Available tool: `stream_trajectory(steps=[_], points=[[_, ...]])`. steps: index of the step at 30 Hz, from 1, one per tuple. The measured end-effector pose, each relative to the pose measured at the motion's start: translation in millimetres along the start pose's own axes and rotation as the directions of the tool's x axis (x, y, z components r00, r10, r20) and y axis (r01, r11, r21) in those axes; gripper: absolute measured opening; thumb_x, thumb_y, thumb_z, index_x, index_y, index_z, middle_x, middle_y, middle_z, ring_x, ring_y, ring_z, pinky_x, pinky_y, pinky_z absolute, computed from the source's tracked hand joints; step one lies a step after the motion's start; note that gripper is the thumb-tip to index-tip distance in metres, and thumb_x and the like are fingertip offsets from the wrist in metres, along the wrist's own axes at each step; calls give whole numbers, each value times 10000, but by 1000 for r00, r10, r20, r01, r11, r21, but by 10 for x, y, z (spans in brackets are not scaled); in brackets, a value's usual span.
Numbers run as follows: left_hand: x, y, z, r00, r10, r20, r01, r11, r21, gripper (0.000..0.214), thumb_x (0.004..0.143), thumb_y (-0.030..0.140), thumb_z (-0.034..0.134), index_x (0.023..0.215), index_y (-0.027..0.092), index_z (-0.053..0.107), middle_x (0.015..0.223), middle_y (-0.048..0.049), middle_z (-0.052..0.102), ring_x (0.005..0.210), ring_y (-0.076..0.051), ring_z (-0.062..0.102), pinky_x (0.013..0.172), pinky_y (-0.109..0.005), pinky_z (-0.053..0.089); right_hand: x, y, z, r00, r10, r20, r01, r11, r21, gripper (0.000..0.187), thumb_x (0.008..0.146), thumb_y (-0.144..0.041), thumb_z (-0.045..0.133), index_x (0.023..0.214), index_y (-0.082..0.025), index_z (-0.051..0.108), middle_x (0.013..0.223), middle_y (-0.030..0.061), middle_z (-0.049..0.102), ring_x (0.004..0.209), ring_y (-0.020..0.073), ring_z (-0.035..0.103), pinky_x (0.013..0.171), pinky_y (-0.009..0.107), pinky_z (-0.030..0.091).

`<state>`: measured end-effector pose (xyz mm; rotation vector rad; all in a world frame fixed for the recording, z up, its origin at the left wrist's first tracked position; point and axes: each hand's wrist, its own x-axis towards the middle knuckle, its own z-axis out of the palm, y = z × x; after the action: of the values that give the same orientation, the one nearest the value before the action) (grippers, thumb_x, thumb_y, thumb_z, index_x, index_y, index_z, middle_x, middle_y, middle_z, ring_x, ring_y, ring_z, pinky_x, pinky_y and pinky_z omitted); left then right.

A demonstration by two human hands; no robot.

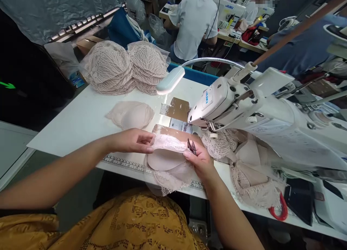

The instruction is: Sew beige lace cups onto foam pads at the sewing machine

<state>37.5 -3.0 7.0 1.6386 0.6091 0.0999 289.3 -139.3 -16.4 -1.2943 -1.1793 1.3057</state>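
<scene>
My left hand pinches one end of the lace edge on a pale pink bra cup. At the other end of that edge, my right hand grips the fabric between thumb and fingers. A small pair of dark thread snips is also tucked in my right hand, with the blades pointing up. The cup's smooth side shows, and lace hangs over the table's front edge. Just beyond my hands stands a white sewing machine, its needle area partly hidden. Another padded cup lies on the table past my left hand.
Stacked lace cups stand at the back left. A lamp head hangs over the white table. More lace pieces, red-handled scissors and a dark phone-like slab lie at right. A person sits further back.
</scene>
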Motion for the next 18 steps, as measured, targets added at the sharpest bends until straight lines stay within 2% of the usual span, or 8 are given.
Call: stream_trajectory(steps=[2, 3, 6, 9, 11, 14, 16, 18], points=[[96, -51, 154, 992, 30, 120, 9, 950, -312, 450, 767, 439, 730, 1156, 221, 668, 1061, -61, 683, 987, -202, 633, 835, -271, 477, -22, 11, 13, 1000, -4, 2, 4, 999, 33, 250, 827, -452, 649, 959, -239, 648, 851, 13, 598, 787, 177, 550, 757, 307, 448], [143, -62, 228, 990, 35, 140, 30, 898, -440, 432, 774, 414, 735, 1152, 215, 668, 1059, -64, 684, 980, -190, 632, 840, -268, 475, -34, 10, 17, 1000, 6, 17, -7, 1000, 24, 259, 832, -457, 645, 970, -238, 646, 862, 16, 602, 793, 179, 554, 756, 308, 450], [242, -54, 384, 996, -33, 88, 80, 789, -609, 298, 768, 360, 757, 979, 155, 706, 883, -60, 697, 790, -147, 640, 730, -245, 483, -83, 2, 8, 992, 62, 111, -49, 992, -115, 258, 857, -464, 620, 925, -217, 649, 830, 14, 589, 765, 167, 539, 722, 296, 445], [277, -19, 426, 996, -85, 22, 82, 805, -587, 261, 751, 345, 773, 869, 127, 692, 793, -47, 682, 705, -133, 622, 659, -232, 472, -162, 38, -32, 989, 107, 102, -83, 974, -211, 276, 857, -478, 622, 904, -206, 633, 846, 15, 593, 775, 160, 545, 730, 293, 458], [288, 5, 422, 996, -87, -4, 72, 846, -528, 274, 739, 349, 781, 875, 128, 690, 816, -47, 685, 724, -138, 624, 656, -229, 469, -211, 74, -72, 995, 101, -14, -102, 982, -159, 341, 845, -504, 631, 1027, -216, 609, 928, 29, 612, 823, 167, 572, 751, 301, 480], [305, 21, 422, 997, -70, -19, 54, 895, -443, 306, 747, 388, 771, 895, 129, 703, 886, -67, 695, 785, -159, 636, 678, -241, 476, -233, 70, -123, 988, 59, -140, -79, 987, -140, 437, 887, -546, 548, 1177, -221, 574, 914, 35, 620, 701, 139, 568, 652, 288, 488], [318, 15, 432, 998, -57, -36, 38, 915, -401, 331, 769, 422, 746, 924, 131, 711, 929, -80, 699, 823, -172, 642, 700, -253, 480, -197, 13, -134, 993, 0, -120, -29, 971, -239, 423, 922, -532, 491, 1188, -224, 606, 906, 43, 645, 683, 143, 580, 644, 300, 493], [330, -1, 442, 998, -36, -48, 15, 929, -371, 352, 794, 446, 714, 955, 133, 715, 954, -89, 701, 850, -186, 644, 716, -267, 485, -129, -67, -115, 996, -72, -55, 48, 936, -348, 373, 923, -489, 514, 1161, -236, 649, 1018, 66, 680, 863, 189, 633, 775, 344, 511]])
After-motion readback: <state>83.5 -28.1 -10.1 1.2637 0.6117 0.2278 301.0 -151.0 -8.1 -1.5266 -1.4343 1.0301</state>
